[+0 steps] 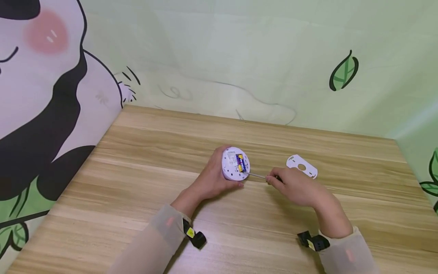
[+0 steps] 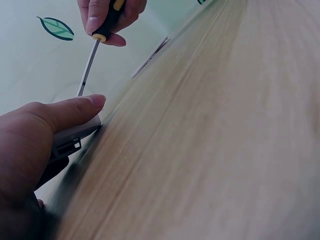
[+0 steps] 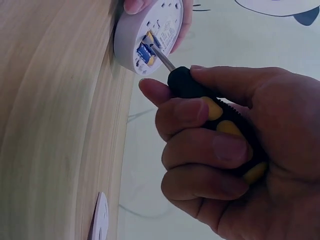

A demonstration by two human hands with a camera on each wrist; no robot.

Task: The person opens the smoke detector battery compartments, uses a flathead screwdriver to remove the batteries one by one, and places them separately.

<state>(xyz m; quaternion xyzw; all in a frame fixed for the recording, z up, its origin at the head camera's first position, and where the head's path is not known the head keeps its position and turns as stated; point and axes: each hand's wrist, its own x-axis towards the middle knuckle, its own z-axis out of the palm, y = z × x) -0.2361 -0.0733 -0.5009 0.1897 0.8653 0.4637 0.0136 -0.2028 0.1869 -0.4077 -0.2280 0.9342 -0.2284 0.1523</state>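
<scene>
A round white smoke detector [image 1: 230, 173] is gripped by my left hand [image 1: 213, 175], fingers round its far side and thumb along the near rim. Its underside faces up and right, showing a printed label and blue-and-yellow batteries [image 1: 241, 163] in an uncovered compartment. My right hand [image 1: 294, 185] curls round the black-and-yellow handle of a screwdriver [image 3: 235, 127]. The metal shaft [image 1: 256, 175] points left, its tip right at the batteries in the right wrist view. In the left wrist view, the thumb [image 2: 75, 111] lies over the detector's edge.
A flat white mounting plate [image 1: 309, 169] with a round hole lies on the wooden table [image 1: 164, 137], just beyond my right hand. Behind the table hangs a pale green printed backdrop [image 1: 239, 57]. Small black cameras [image 1: 197, 239] are strapped to both wrists.
</scene>
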